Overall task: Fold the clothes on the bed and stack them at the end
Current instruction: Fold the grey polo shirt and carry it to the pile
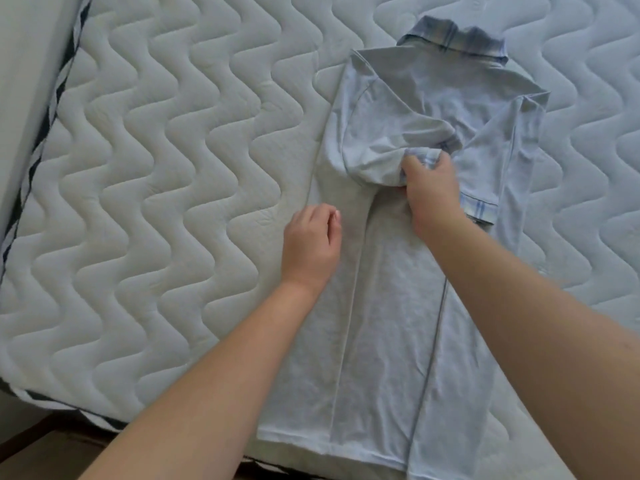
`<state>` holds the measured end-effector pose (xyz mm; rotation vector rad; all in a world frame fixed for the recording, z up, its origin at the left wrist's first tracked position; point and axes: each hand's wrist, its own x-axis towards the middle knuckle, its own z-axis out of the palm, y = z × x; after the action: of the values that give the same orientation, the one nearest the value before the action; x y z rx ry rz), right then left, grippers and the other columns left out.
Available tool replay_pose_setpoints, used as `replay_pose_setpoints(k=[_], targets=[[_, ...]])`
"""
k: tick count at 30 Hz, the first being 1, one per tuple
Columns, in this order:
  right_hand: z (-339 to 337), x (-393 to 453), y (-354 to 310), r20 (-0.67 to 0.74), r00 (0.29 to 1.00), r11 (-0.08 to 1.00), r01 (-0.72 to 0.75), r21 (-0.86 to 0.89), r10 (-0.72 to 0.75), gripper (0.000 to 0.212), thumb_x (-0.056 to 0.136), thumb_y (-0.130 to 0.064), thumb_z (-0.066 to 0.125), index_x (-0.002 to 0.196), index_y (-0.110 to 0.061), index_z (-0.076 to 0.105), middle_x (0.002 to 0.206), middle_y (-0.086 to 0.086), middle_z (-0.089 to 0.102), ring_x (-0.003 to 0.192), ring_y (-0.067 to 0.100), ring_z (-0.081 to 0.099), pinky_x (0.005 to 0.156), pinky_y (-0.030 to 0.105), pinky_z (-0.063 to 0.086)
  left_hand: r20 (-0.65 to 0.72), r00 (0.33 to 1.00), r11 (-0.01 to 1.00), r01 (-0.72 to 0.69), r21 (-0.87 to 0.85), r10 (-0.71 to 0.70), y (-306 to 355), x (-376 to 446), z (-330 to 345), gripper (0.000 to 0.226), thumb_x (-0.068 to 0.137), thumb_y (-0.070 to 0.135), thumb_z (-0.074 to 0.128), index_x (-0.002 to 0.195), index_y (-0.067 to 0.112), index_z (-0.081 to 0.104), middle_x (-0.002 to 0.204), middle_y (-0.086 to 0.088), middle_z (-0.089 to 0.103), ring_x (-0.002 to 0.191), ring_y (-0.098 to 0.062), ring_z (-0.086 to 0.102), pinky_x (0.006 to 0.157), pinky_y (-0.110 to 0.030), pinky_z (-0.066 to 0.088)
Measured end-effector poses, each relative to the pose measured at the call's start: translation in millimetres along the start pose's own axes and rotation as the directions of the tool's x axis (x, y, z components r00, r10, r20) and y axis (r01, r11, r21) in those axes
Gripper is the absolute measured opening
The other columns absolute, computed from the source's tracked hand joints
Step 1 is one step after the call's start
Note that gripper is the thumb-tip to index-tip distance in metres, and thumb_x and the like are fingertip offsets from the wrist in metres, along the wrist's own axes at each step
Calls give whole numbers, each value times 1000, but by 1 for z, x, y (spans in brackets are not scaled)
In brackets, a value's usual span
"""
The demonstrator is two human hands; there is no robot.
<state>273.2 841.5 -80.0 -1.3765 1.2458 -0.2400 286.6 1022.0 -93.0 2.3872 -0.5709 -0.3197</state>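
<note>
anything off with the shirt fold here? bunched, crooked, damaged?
Only the left sleeve: it is bunched and puffed up over the polo shirt, its cuff in the right hand grip. The right sleeve lies flat. No damage shows.

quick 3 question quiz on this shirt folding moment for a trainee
1. True or false: the right hand grips a sleeve cuff of the polo shirt.
2. The collar points: A) away from the person, B) toward the person?
3. What surface does the shirt lie on?

Key: 1 true. 2 A. 3 the quilted mattress; the left hand is by the shirt's left folded edge, gripping nothing.
</note>
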Motion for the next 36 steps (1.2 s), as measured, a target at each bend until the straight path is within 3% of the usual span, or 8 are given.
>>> replay_pose_setpoints(k=[6,11,16,18,21,25,29,36], targets=[[-23,23,-5,52,998,978,39,-203,-29,36,85,-12,55,120,-19,55,109,2,65,95,21,65,84,41,57,91,978,964,-200,177,186,-5,35,19,31,90,11,63,120,4,65,125,-16,61,115,-35,57,99,-45,44],[-32,27,6,59,995,929,-47,-367,74,27,86,-35,65,107,-21,58,94,-4,63,85,16,64,80,44,57,276,939,881,-298,366,203,-14,56,40,56,99,34,47,150,12,38,159,-8,31,149,-23,21,123,-37,7],[-34,52,-10,-51,932,761,260,-594,-358,42,92,-52,53,123,-24,48,116,-2,53,111,19,50,97,38,42,274,937,894,-305,329,219,-22,65,42,53,101,35,44,149,13,40,158,-7,33,149,-21,22,122,-35,8],[-28,68,-20,57,953,613,237,-754,-299,53,94,-50,52,137,-21,43,135,4,48,128,24,39,108,42,28,261,938,900,-305,312,228,-22,66,41,51,101,33,48,148,12,42,156,-7,36,148,-22,26,121,-36,13],[-21,86,-37,163,980,381,195,-904,-113,47,92,-49,57,129,-20,55,133,10,53,127,31,41,103,44,31,238,940,909,-307,282,244,-23,70,39,50,98,28,53,145,11,46,152,-9,41,143,-25,35,118,-39,26],[-28,101,-70,248,963,503,269,-821,-109,36,90,-41,66,117,-19,60,114,10,63,104,31,57,79,36,43,136,953,921,-296,252,269,-21,75,40,51,95,26,51,143,9,46,149,-11,42,137,-27,41,112,-41,34],[-37,116,-94,228,929,482,348,-804,-291,33,85,-43,71,112,-24,65,112,6,63,104,31,58,79,34,45,195,957,901,-269,339,213,-20,85,51,66,101,37,40,156,11,16,164,-7,15,151,-19,14,123,-36,12],[-38,132,-59,245,957,366,285,-886,-154,33,93,-37,63,119,-16,62,117,13,63,108,33,56,82,36,43,259,957,796,-260,547,134,-32,91,75,71,99,50,10,157,11,-7,165,-5,-11,151,-15,-15,122,-36,-8]])
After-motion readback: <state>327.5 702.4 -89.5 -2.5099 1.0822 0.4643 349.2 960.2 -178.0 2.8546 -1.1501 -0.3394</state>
